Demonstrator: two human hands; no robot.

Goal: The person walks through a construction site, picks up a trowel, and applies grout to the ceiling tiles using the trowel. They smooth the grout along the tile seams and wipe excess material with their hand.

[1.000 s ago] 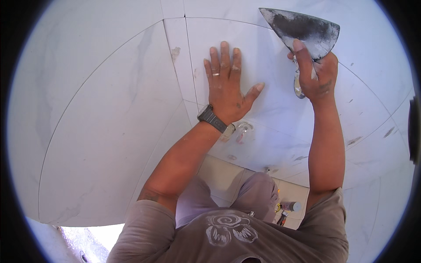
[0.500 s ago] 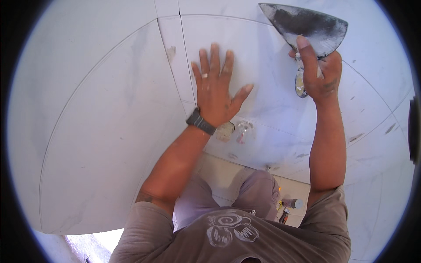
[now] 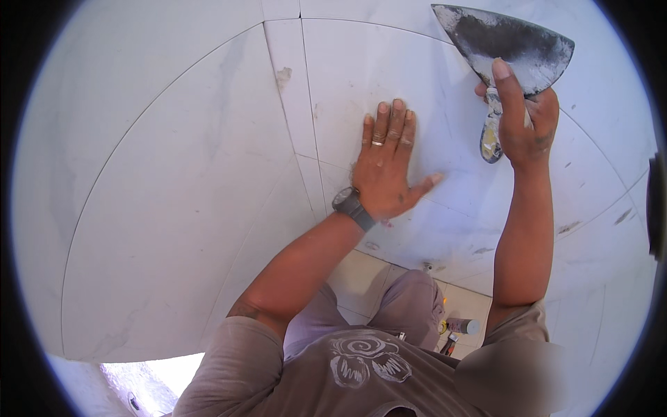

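My left hand (image 3: 386, 163) lies flat against the white marbled wall tile (image 3: 347, 76), its fingers stretched upward and the thumb spread to the right. It holds nothing. A ring sits on one finger, and a dark watch (image 3: 353, 208) is on that wrist. Raised at the upper right, my right hand (image 3: 529, 128) grips a trowel (image 3: 511, 45) with a broad, pointed blade smeared grey and white. The thumb presses where blade and handle meet, and the blade points to the upper left. The trowel's handle (image 3: 490, 128) is crusted with white and yellowish residue.
A narrow tile strip (image 3: 292, 104) with a beige smudge runs down the corner, beside the large left wall tile (image 3: 167, 194). Dark smears mark the right wall. Below, on the beige floor tiles (image 3: 358, 274), a grey-capped container (image 3: 462, 326) and a small tool (image 3: 449, 343) lie near my knee.
My left hand has slid down and to the right across the tile, now covering most of the wall fittings seen before. My right hand and the trowel sit slightly farther right in the picture.
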